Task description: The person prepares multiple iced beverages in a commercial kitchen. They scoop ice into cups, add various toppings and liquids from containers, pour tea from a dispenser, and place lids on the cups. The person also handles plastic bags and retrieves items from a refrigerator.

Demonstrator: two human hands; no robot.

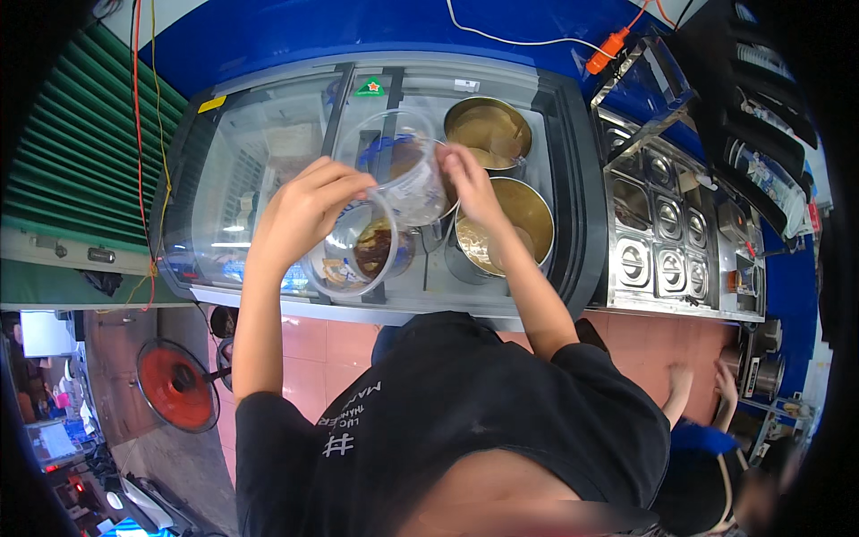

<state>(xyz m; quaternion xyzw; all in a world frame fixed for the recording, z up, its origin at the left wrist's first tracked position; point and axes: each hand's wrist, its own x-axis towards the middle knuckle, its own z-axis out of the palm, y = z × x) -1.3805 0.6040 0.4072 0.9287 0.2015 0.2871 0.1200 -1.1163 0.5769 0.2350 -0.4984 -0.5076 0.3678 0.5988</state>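
My left hand (302, 208) pinches the rim of a clear plastic cup (392, 268) that tilts towards me. Dark brown contents (374, 248) show through this cup; I cannot tell whether they are in it or below it. A second clear plastic cup (419, 198), with blue print, is in my right hand (470, 184), its fingers at the cup's right side. Both cups are close together over a chest freezer with a glass top (268, 101). Right of them stand two round metal pots, a far pot (488, 111) and a near pot (523, 194), both with yellowish-brown insides.
Right of the freezer is a steel counter with lidded metal food pans (634, 262). An orange cable connector (607, 50) lies behind. A green corrugated shutter (87, 134) and a red round fan (178, 382) are at left. Another person's hands (681, 382) show at lower right.
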